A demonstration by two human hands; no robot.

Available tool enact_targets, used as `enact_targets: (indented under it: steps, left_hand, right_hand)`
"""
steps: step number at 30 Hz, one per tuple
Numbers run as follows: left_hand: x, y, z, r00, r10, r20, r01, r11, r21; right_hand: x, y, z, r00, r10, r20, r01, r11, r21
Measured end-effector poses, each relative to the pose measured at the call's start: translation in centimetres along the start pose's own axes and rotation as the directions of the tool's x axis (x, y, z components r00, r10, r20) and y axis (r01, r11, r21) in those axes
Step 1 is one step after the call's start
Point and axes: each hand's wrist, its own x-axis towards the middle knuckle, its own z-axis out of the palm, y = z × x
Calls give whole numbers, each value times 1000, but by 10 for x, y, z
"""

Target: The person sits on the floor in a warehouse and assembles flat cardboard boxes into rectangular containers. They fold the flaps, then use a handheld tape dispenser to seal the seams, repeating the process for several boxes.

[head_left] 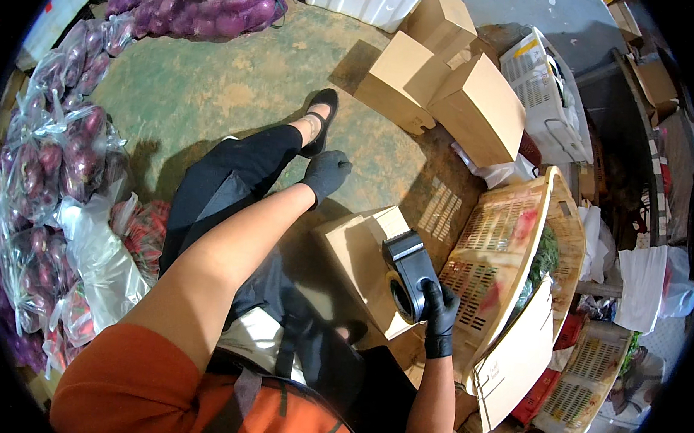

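Observation:
My right hand [440, 313], in a black glove, grips a black tape dispenser [416, 272] with a round roll on its side. The dispenser is held in front of a cardboard box [360, 267], covering part of it; whether they touch I cannot tell. My left hand [329, 175], also gloved in black, is closed in a fist over the floor near my shoe [318, 126]. Nothing shows in its fingers.
Several cardboard boxes [479, 106] stand at the upper right beside a white crate [539, 97]. A yellow slatted basket [484, 261] with greens rises right of my right hand. Bags of purple vegetables [51, 161] line the left side. The floor [213, 79] is worn green.

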Motion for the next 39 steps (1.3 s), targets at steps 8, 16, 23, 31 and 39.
enact_targets:
  steps: [8, 16, 23, 31, 39]
  left_hand:
    - [0, 3, -4, 991, -105, 76, 91, 981, 170]
    - [-17, -18, 6, 967, -222, 123, 198, 963, 180]
    - [-9, -2, 2, 984, -155, 84, 157, 987, -22]
    - [-13, 61, -4, 887, -161, 433, 448, 532, -719]
    - [-24, 52, 24, 954, -28, 297, 235, 684, -690]
  right_hand:
    - [1, 4, 4, 999, -48, -22, 48, 999, -16]
    - [3, 10, 3, 999, -46, 1, 46, 999, -6]
    - [-1, 7, 4, 999, -26, -38, 28, 998, 53]
    - [-7, 6, -15, 993, 35, -111, -5, 967, 255]
    - [-8, 11, -19, 985, 10, -174, 54, 930, 363]
